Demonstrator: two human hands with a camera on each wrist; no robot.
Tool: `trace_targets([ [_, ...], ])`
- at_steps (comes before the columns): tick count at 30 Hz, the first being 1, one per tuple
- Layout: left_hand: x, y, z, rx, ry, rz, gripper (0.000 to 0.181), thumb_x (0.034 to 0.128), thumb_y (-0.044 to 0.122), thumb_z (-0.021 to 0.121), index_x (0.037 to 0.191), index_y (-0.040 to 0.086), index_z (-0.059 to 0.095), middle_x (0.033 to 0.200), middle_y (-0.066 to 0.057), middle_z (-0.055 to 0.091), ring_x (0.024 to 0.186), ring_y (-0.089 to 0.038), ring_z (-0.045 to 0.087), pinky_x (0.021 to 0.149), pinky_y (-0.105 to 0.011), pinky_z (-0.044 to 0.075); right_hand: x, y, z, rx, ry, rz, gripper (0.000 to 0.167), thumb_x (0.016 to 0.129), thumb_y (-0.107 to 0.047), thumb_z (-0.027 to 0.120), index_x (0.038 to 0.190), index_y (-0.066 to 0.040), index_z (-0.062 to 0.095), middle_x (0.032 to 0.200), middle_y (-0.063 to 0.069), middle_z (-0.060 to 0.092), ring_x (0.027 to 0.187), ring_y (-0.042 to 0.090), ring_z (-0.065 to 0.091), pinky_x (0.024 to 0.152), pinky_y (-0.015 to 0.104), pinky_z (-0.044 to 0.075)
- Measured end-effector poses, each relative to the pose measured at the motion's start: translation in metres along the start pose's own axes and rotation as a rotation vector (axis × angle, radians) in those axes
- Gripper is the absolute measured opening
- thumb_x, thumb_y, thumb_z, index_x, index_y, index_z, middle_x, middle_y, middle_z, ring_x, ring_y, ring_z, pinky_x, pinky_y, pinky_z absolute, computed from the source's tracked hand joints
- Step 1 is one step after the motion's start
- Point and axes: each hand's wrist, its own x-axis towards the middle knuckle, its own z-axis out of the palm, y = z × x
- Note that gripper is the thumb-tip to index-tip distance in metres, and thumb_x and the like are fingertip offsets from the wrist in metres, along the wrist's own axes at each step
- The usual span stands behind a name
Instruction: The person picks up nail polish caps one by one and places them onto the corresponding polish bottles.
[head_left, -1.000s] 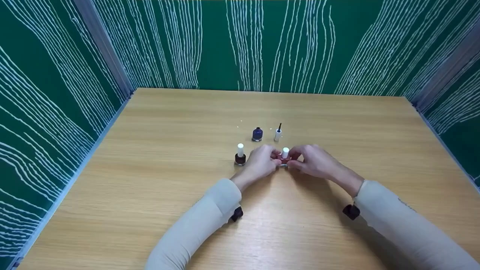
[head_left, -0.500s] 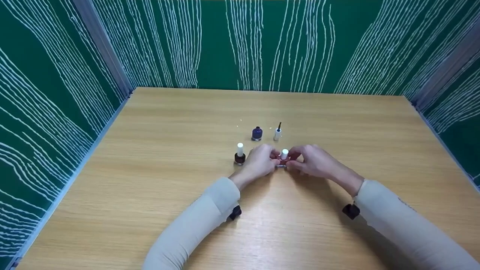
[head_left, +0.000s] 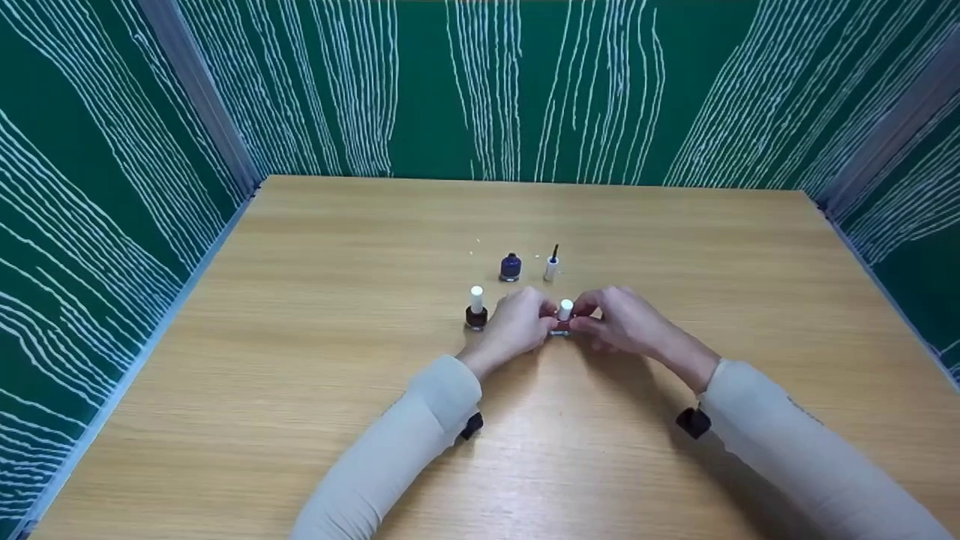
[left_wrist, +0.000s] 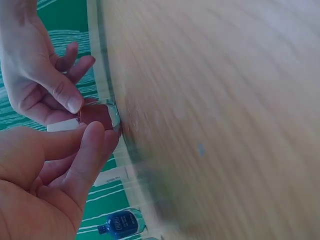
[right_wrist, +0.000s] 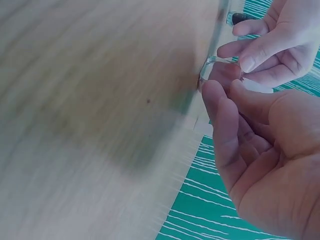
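Reddish nail-polish bottle [left_wrist: 96,115] topped by white cap [head_left: 565,307], pinched upright by left hand [head_left: 511,324] and right hand [head_left: 628,321], uncapped blue nail-polish bottle [head_left: 510,268] set behind

The table [head_left: 315,360] of light brown wood carries a red bottle [left_wrist: 96,116] near its middle and, to the left of it, a dark bottle [head_left: 476,319] with a white cap [head_left: 477,299]. Farther back stand an uncapped blue bottle [head_left: 510,268] and an upturned brush cap [head_left: 551,269], and small white specks [head_left: 478,241] lie near them.

The bottle [left_wrist: 96,114] is reddish, its cap [head_left: 565,308] white.
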Motion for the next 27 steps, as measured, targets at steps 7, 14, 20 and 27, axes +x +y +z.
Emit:
trace_targets([
  [7,0.0021,0.0039,0.0004,0.033,-0.013,-0.039,0.014,0.0958,0.007,0.07,0.106,0.009,0.079,0.097,0.0,0.074,0.085,-0.015,0.061,0.079,-0.03,0.05,0.0025,-0.0007,0.001,0.055,-0.004,0.051,0.012,0.096,-0.012,0.071,0.105,-0.004,0.073,0.101,0.011,0.073,0.062,0.018,0.069,0.052,0.033,0.057],
  [14,0.0033,0.0014,0.0001,0.045,-0.002,-0.037,0.017,0.0956,0.009,0.071,0.111,0.009,0.077,0.101,-0.003,0.075,0.087,-0.015,0.063,0.083,-0.031,0.052,0.0039,-0.0027,0.0006,0.057,-0.018,0.099,0.013,0.096,-0.013,0.072,0.106,-0.006,0.073,0.101,0.01,0.072,0.063,0.019,0.069,0.055,0.035,0.058],
  [20,0.0033,0.0046,0.0003,0.012,-0.04,-0.057,0.016,0.0946,0.007,0.071,0.108,0.011,0.078,0.099,-0.001,0.074,0.084,-0.015,0.062,0.076,-0.028,0.05,-0.0009,-0.0026,0.0009,0.042,-0.005,0.102,0.012,0.096,-0.011,0.072,0.106,-0.006,0.074,0.101,0.01,0.072,0.062,0.02,0.069,0.052,0.033,0.057],
  [27,-0.0001,0.0009,-0.0012,0.018,-0.022,-0.013,0.01,0.0945,0.007,0.071,0.101,0.009,0.079,0.087,0.001,0.071,0.075,-0.014,0.058,0.067,-0.027,0.046,-0.0006,-0.0059,0.0027,0.027,0.006,0.064,0.009,0.096,-0.011,0.072,0.103,-0.005,0.074,0.096,0.009,0.073,0.062,0.018,0.069,0.052,0.029,0.056],
])
